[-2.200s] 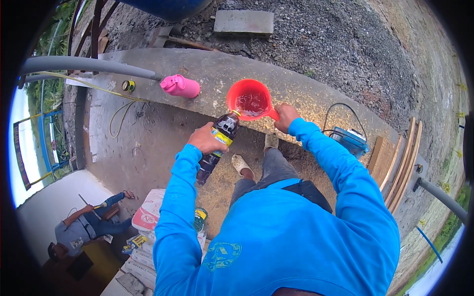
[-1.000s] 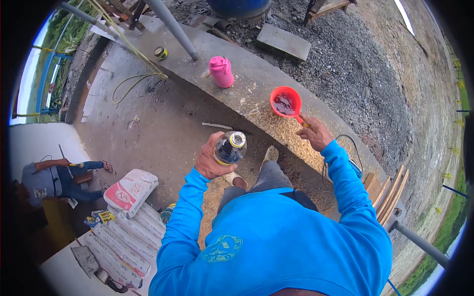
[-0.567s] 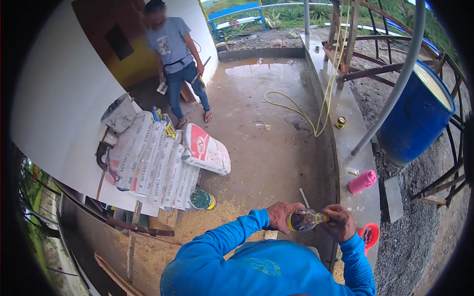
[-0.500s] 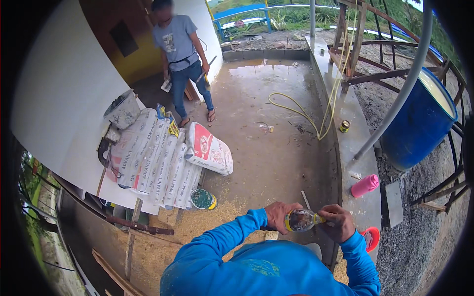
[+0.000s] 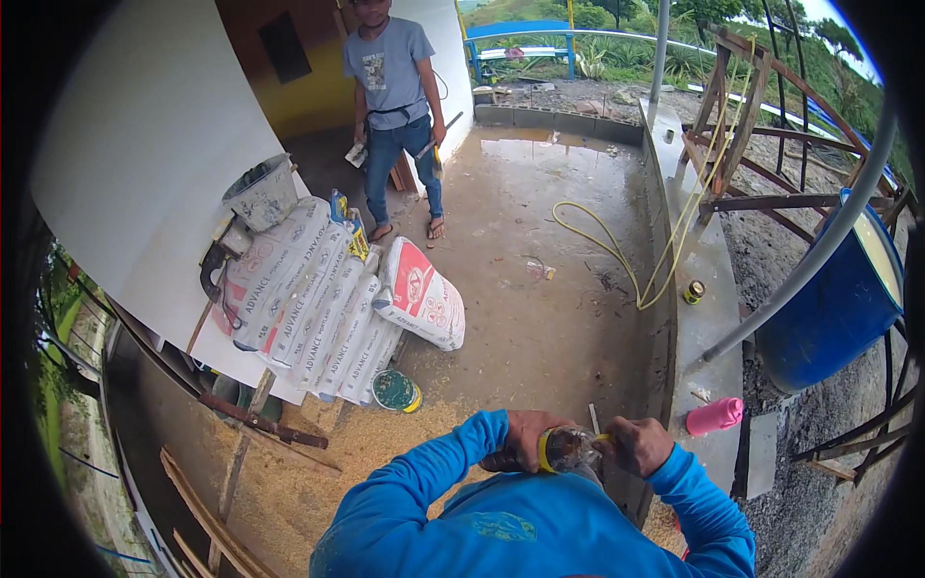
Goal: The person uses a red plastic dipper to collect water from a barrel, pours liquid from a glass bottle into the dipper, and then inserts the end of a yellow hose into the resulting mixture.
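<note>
A clear bottle (image 5: 574,450) with a yellow band lies almost sideways in front of my chest. Wrapped round its base end is my left hand (image 5: 532,438), fingers closed. My right hand (image 5: 636,447) is closed at the narrow neck end, where a bit of yellow shows between the fingers; whether that is a cap, I cannot tell. Dark liquid or shadow shows inside the bottle. Both forearms are in blue sleeves. Nearest to my right hand, on the concrete ledge (image 5: 696,361), lies a pink flask-like container (image 5: 715,416).
Stacked cement bags (image 5: 308,299) stand left of centre, a grey bucket (image 5: 262,193) on top. A green tin (image 5: 396,391) sits beside them. A person (image 5: 393,96) stands by the wall holding hand tools. A yellow hose (image 5: 617,246) crosses the wet floor; a blue drum (image 5: 833,289) stands right.
The bottle has come closer to my body, with my left hand covering more of its base. The view has shifted, and the red container beside my right arm is now almost wholly hidden.
</note>
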`<control>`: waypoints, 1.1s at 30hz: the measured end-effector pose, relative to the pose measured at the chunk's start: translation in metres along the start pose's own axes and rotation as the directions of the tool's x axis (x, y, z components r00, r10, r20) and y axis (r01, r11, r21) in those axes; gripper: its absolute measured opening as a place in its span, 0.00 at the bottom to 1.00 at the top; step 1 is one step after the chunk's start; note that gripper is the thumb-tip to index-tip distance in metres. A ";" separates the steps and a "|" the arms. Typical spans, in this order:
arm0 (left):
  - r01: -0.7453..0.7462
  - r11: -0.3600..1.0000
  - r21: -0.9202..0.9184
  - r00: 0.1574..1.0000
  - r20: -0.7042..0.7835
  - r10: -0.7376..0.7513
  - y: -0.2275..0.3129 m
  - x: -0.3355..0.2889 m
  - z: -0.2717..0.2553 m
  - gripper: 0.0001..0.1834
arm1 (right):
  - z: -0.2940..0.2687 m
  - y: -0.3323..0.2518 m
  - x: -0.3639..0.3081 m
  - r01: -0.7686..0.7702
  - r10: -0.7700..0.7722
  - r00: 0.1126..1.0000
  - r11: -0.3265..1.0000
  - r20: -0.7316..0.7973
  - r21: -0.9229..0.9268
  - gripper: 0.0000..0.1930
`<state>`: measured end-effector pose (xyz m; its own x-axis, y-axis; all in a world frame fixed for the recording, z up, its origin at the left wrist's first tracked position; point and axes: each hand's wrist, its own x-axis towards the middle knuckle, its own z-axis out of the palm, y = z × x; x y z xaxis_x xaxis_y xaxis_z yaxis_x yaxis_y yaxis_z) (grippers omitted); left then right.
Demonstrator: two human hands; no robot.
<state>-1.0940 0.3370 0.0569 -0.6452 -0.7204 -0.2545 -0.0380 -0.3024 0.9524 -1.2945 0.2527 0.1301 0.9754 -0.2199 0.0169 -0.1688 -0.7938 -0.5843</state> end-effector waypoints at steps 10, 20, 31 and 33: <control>-0.042 0.979 0.201 0.995 -0.082 0.060 0.032 0.048 -0.033 0.35 | -0.033 0.047 -0.004 -0.265 0.264 0.963 0.964 -0.058 -0.002 0.16; -0.102 0.931 0.350 0.972 -0.164 0.168 0.026 0.101 -0.064 0.33 | -0.042 0.081 -0.006 -0.228 0.274 0.897 0.959 -0.346 0.169 0.13; -0.151 0.958 0.243 0.984 0.130 0.122 0.029 0.119 -0.147 0.32 | -0.050 0.101 0.050 -0.245 0.315 0.919 0.927 -0.234 0.285 0.12; -0.128 0.969 0.210 0.980 0.179 0.091 0.030 0.134 -0.161 0.32 | -0.054 0.107 0.055 -0.274 0.381 0.869 0.902 -0.316 0.335 0.12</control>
<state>-1.0585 0.1311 0.0241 -0.7724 -0.6212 -0.1325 -0.1139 -0.0698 0.9910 -1.2664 0.1251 0.1120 0.7382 -0.6729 0.0482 -0.3720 -0.4656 -0.8031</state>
